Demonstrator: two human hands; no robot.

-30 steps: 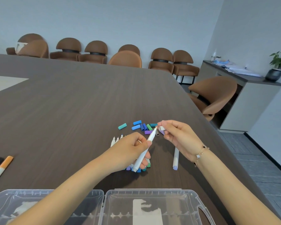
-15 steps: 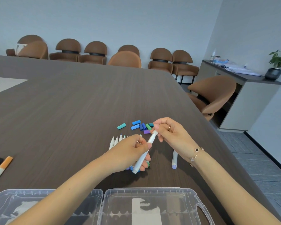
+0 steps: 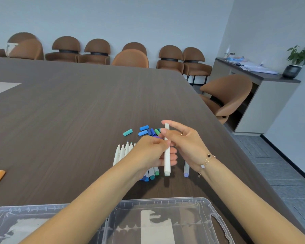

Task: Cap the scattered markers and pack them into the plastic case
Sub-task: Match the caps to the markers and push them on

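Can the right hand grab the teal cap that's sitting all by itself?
Probably not yet: the right hand holds the white marker, though the teal cap lies uncovered on the table.

Office meeting room, long dark conference table (image 3: 77, 106), row of brown chairs (image 3: 97, 51), sideboard (image 3: 264, 95) with papers
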